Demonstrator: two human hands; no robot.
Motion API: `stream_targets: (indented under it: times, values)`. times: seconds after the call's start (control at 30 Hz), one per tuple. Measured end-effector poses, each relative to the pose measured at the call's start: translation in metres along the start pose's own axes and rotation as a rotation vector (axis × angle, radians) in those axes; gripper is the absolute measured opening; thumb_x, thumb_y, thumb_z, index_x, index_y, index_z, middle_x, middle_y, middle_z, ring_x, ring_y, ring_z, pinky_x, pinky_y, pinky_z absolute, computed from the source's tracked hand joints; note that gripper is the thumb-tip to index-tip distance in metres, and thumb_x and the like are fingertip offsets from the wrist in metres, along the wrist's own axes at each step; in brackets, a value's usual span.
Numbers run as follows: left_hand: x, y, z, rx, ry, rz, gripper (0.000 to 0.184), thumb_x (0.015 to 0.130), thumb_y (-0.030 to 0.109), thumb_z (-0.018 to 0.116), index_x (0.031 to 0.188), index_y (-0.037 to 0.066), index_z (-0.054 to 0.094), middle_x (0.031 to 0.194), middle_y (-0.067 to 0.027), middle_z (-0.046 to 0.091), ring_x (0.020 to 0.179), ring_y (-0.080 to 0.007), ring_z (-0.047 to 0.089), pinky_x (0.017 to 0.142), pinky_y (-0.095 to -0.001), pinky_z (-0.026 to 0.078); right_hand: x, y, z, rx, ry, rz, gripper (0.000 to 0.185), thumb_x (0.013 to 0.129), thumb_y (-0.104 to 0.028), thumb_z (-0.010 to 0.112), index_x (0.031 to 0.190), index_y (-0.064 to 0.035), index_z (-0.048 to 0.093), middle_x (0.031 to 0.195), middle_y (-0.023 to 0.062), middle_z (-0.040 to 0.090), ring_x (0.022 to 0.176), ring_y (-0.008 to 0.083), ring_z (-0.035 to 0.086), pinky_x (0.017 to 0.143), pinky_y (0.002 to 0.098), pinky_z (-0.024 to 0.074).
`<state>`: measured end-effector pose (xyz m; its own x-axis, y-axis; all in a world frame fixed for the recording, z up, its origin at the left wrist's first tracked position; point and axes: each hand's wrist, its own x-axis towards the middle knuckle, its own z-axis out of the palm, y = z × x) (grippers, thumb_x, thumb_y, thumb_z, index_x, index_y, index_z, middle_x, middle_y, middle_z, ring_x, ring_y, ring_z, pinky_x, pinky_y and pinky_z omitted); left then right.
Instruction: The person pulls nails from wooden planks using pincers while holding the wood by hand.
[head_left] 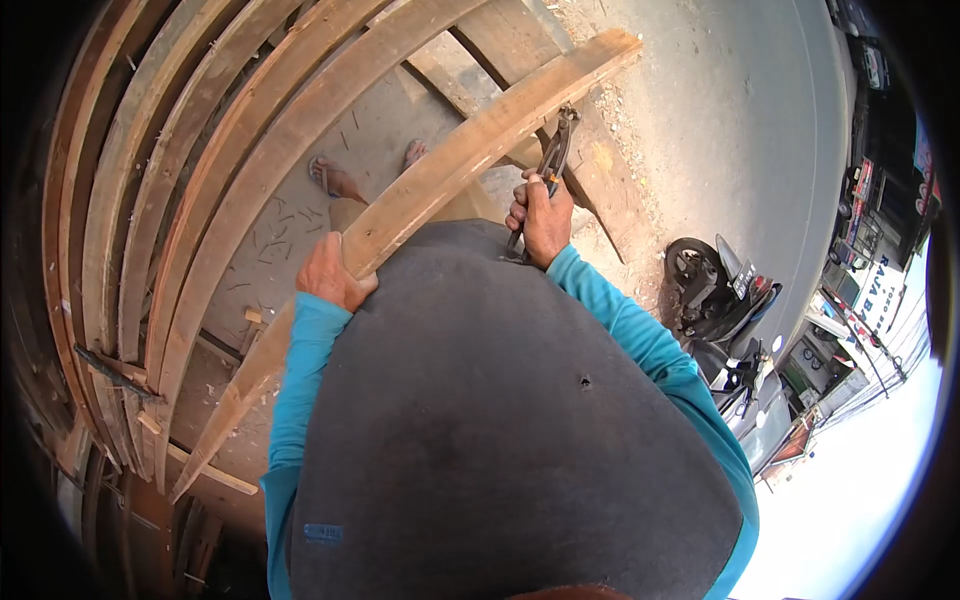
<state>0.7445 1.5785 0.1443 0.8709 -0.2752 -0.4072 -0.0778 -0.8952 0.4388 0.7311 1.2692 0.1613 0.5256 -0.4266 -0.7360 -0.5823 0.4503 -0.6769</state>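
Note:
A long wooden plank lies diagonally in front of my body, from the lower left to the upper right. Around its near edge, left of the middle, my left hand is wrapped. My right hand is closed on the handles of dark metal pincers, right of the plank. The jaws of the pincers point up, close to the plank's right edge near its upper end. Whether they grip a nail is too small to tell.
Several wooden planks stand side by side at the left. Boards lie beyond the pincers. Small nails or splinters are scattered on the ground. A parked motorcycle is at the right, beside the road.

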Motion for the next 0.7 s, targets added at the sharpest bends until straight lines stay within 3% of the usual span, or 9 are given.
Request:
stream_targets:
  times: [0.07,0.2,0.27,0.4,0.57,0.7]
  values:
    - [0.011,-0.001,-0.015,-0.071,-0.256,-0.157,0.055,0.065,0.030,0.085,0.106,0.006,0.055,0.105,-0.0190,0.064,0.099,-0.0406,0.062,0.083,-0.0486,0.052,0.019,0.036,0.012,-0.014,0.029,-0.172,0.017,0.105,-0.021,0.050,0.110,-0.0063,0.044,0.076,0.0033,0.046,0.055,0.0115,0.044,0.049,0.0312,0.0407]
    - [0.006,-0.011,-0.013,-0.121,-0.162,-0.101,0.055,0.067,0.034,0.082,0.107,0.005,0.057,0.106,-0.0196,0.066,0.100,-0.0399,0.063,0.083,-0.0486,0.052,0.009,0.020,0.002,-0.227,-0.045,-0.236,0.021,0.102,-0.019,0.050,0.113,-0.0007,0.050,0.083,0.0074,0.057,0.065,0.0166,0.059,0.059,0.0328,0.0517]
    - [0.001,-0.010,-0.006,-0.098,0.019,-0.108,0.055,0.066,0.032,0.083,0.107,0.005,0.058,0.103,-0.0182,0.065,0.098,-0.0390,0.063,0.082,-0.0488,0.051,-0.002,-0.010,-0.021,-0.265,-0.154,-0.169,0.033,0.100,-0.019,0.049,0.122,0.0063,0.050,0.101,0.0162,0.066,0.088,0.0249,0.070,0.080,0.0385,0.0593]
    - [0.002,-0.009,-0.010,-0.024,0.118,-0.049,0.056,0.064,0.032,0.083,0.106,0.005,0.058,0.100,-0.0169,0.063,0.095,-0.0387,0.062,0.080,-0.0491,0.051,-0.010,-0.063,-0.056,-0.359,-0.224,-0.121,0.045,0.093,-0.010,0.045,0.134,0.0091,0.048,0.117,0.0214,0.066,0.105,0.0286,0.069,0.093,0.0421,0.0578]
    - [0.007,-0.009,-0.007,0.013,0.076,-0.030,0.057,0.062,0.030,0.084,0.104,0.004,0.056,0.098,-0.0165,0.060,0.094,-0.0395,0.060,0.079,-0.0486,0.050,0.008,-0.114,-0.083,-0.312,-0.340,0.044,0.059,0.090,-0.007,0.041,0.147,0.0082,0.038,0.120,0.0217,0.066,0.107,0.0300,0.069,0.093,0.0392,0.0576]
    - [0.008,-0.008,-0.007,0.056,0.038,-0.061,0.057,0.061,0.029,0.085,0.102,0.004,0.055,0.099,-0.0169,0.060,0.094,-0.0397,0.060,0.080,-0.0484,0.049,0.030,-0.134,-0.090,-0.318,-0.464,0.150,0.059,0.091,-0.006,0.040,0.148,0.0085,0.035,0.120,0.0241,0.066,0.108,0.0328,0.069,0.090,0.0393,0.0581]
